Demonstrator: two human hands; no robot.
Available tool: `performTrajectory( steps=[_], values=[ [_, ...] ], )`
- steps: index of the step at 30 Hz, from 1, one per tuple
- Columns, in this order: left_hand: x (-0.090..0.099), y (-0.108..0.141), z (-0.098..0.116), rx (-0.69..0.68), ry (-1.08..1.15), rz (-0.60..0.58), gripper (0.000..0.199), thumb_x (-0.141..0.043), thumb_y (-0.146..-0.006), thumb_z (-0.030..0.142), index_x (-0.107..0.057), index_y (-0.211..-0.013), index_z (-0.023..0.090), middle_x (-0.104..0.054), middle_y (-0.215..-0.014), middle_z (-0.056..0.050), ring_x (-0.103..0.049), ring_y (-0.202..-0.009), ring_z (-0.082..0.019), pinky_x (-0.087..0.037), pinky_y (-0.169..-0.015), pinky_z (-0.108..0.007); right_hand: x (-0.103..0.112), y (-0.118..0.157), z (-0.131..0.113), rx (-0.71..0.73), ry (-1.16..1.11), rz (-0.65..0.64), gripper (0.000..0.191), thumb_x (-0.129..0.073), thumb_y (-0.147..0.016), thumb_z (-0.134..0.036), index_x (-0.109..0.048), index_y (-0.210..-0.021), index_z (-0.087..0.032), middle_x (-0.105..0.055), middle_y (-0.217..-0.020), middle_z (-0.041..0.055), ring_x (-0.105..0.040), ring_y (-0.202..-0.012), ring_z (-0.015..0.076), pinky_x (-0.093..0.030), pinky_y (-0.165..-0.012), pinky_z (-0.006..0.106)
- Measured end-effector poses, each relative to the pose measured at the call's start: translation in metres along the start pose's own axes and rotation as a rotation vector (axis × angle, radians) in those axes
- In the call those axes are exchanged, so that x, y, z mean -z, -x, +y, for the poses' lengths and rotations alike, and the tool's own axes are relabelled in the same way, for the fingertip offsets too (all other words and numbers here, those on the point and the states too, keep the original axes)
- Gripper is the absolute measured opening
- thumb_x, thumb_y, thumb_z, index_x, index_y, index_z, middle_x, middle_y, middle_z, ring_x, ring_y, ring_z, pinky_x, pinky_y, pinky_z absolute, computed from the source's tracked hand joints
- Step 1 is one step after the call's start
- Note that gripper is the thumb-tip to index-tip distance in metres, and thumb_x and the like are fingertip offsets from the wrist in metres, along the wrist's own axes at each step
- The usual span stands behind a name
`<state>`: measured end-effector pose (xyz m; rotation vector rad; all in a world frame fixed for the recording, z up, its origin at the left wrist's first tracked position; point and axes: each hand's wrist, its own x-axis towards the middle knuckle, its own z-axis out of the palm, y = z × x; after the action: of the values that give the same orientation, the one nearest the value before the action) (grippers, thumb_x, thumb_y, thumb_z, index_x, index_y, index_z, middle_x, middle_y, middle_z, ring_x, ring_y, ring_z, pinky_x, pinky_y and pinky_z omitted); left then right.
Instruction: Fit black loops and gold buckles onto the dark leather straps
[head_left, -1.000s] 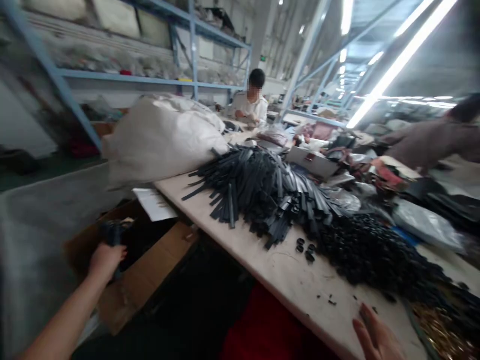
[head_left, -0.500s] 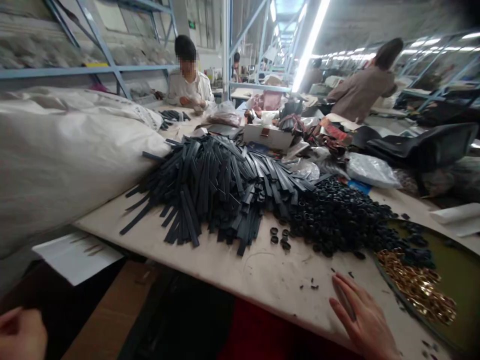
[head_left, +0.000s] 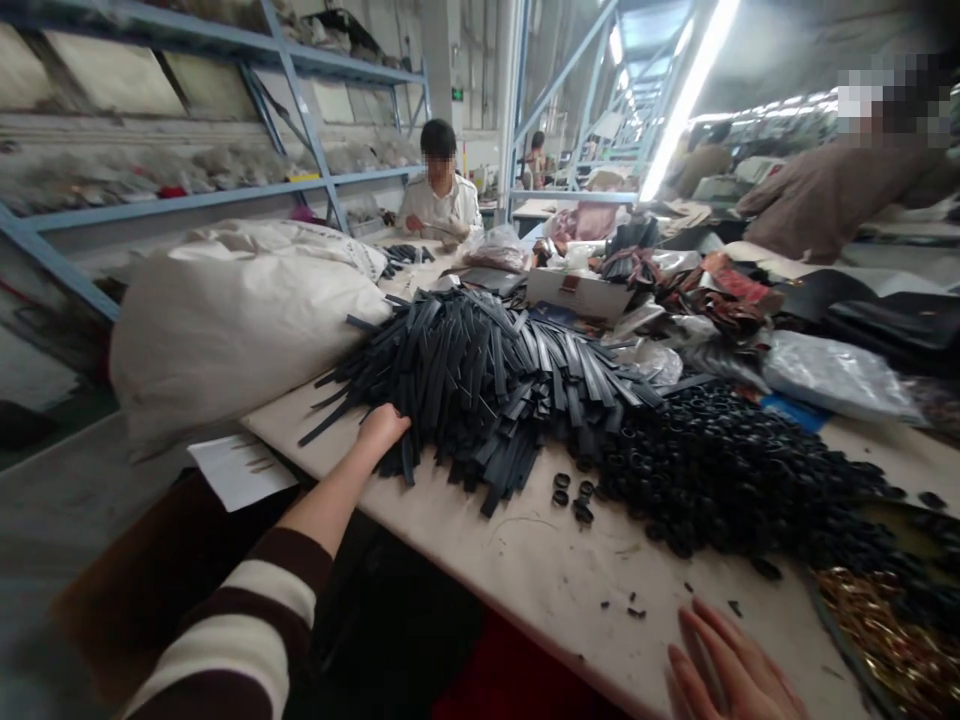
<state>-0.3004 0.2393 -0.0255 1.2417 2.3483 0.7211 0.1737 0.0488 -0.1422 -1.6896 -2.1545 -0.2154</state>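
My left hand [head_left: 384, 430] reaches to the near left edge of a heap of dark flat strips [head_left: 465, 370], its fingers closed at the strip ends; what they pinch is too small to make out. Low on the right, my right hand [head_left: 731, 665] rests on the tabletop [head_left: 525, 570] with its fingers apart and nothing in it. Between the two lie a few small black loops [head_left: 581, 510] and tiny dark scraps [head_left: 636, 612]. A large pile of black loops [head_left: 720, 470] spreads to the right of the strips.
Gold metal rings [head_left: 892, 630] fill part of a round tray at the right edge. A big white sack [head_left: 240, 330] leans at the left, above a white sheet [head_left: 244, 472]. Plastic bags [head_left: 836, 370] and a box [head_left: 574, 292] stand behind. One person [head_left: 442, 200] sits across; another is at the right.
My left hand has come up from the lower left to the strips, its fingers closed there. The right hand sits slightly lower in view, still open. The view has shifted left.
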Motion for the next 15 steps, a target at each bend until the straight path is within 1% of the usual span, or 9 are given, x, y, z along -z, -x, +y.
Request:
performTrajectory(
  steps=[2,3,5,7,9,11,12,14,15],
  values=[
    [0.007,0.007,0.003,0.035,0.077,0.013,0.030,-0.052,-0.084,0.030,-0.052,-0.111,0.015,-0.056,-0.110,-0.008,-0.057,-0.094,-0.019,-0.049,-0.078,-0.039,0.008,-0.005,-0.010,-0.027,-0.031,-0.003,0.045,-0.041,-0.079,-0.047,-0.053,-0.111,-0.018,-0.056,-0.119,0.0110,-0.053,-0.107,0.0285,-0.040,-0.088,0.045],
    [0.011,0.013,0.004,0.044,0.128,0.029,0.030,-0.051,-0.085,0.030,-0.052,-0.110,0.015,-0.056,-0.109,-0.007,-0.057,-0.091,-0.018,-0.049,-0.076,-0.037,0.011,-0.007,-0.014,-0.043,-0.051,-0.003,0.045,-0.041,-0.079,-0.047,-0.053,-0.111,-0.018,-0.057,-0.118,0.0108,-0.052,-0.108,0.0283,-0.039,-0.089,0.045],
    [0.021,0.033,0.010,0.042,0.251,0.068,0.027,-0.051,-0.083,0.031,-0.055,-0.100,0.011,-0.061,-0.093,-0.007,-0.061,-0.079,-0.017,-0.050,-0.066,-0.031,0.014,-0.009,-0.018,-0.077,-0.108,0.000,0.045,-0.042,-0.080,-0.047,-0.054,-0.111,-0.017,-0.057,-0.117,0.0110,-0.051,-0.109,0.0278,-0.037,-0.092,0.045],
    [0.026,0.064,0.020,0.012,0.386,0.083,0.025,-0.050,-0.080,0.033,-0.055,-0.089,0.010,-0.062,-0.075,-0.003,-0.061,-0.064,-0.014,-0.048,-0.055,-0.024,0.016,-0.011,-0.019,-0.113,-0.186,0.004,0.044,-0.043,-0.080,-0.045,-0.053,-0.111,-0.016,-0.057,-0.117,0.0117,-0.050,-0.110,0.0276,-0.034,-0.094,0.045],
    [0.024,0.108,0.034,-0.043,0.508,0.047,0.024,-0.051,-0.076,0.036,-0.054,-0.083,0.013,-0.061,-0.067,0.000,-0.061,-0.058,-0.012,-0.046,-0.050,-0.020,0.022,-0.012,-0.023,-0.147,-0.297,0.009,0.042,-0.045,-0.080,-0.044,-0.054,-0.110,-0.016,-0.058,-0.116,0.0120,-0.048,-0.111,0.0278,-0.032,-0.096,0.046],
    [0.015,0.165,0.049,-0.118,0.596,-0.048,0.025,-0.054,-0.073,0.039,-0.054,-0.078,0.015,-0.062,-0.065,0.000,-0.062,-0.059,-0.012,-0.047,-0.051,-0.021,0.034,-0.013,-0.032,-0.201,-0.463,0.018,0.039,-0.046,-0.080,-0.044,-0.057,-0.106,-0.017,-0.059,-0.113,0.0124,-0.048,-0.111,0.0288,-0.031,-0.096,0.047],
    [0.009,0.196,0.056,-0.169,0.637,-0.122,0.025,-0.055,-0.072,0.040,-0.054,-0.076,0.015,-0.062,-0.065,0.000,-0.063,-0.061,-0.014,-0.048,-0.053,-0.022,0.043,-0.013,-0.038,-0.251,-0.579,0.021,0.039,-0.046,-0.080,-0.046,-0.058,-0.104,-0.018,-0.060,-0.109,0.0120,-0.049,-0.108,0.0290,-0.032,-0.093,0.048],
    [-0.003,0.258,0.067,-0.405,0.705,-0.267,0.019,-0.057,-0.074,0.033,-0.051,-0.080,0.016,-0.065,-0.071,-0.001,-0.064,-0.064,-0.015,-0.049,-0.057,-0.024,0.065,-0.011,-0.052,-0.383,-0.943,-0.045,0.040,-0.041,-0.082,-0.050,-0.058,-0.104,-0.020,-0.062,-0.091,0.0085,-0.056,-0.087,0.0234,-0.043,-0.079,0.040],
    [-0.009,0.286,0.069,-0.552,0.687,-0.288,0.013,-0.057,-0.076,0.028,-0.050,-0.080,0.018,-0.066,-0.080,-0.002,-0.064,-0.068,-0.014,-0.050,-0.061,-0.024,0.077,-0.010,-0.058,-0.455,-1.178,-0.110,0.043,-0.035,-0.084,-0.052,-0.056,-0.105,-0.020,-0.060,-0.079,0.0053,-0.056,-0.071,0.0190,-0.045,-0.066,0.034]
  ],
)
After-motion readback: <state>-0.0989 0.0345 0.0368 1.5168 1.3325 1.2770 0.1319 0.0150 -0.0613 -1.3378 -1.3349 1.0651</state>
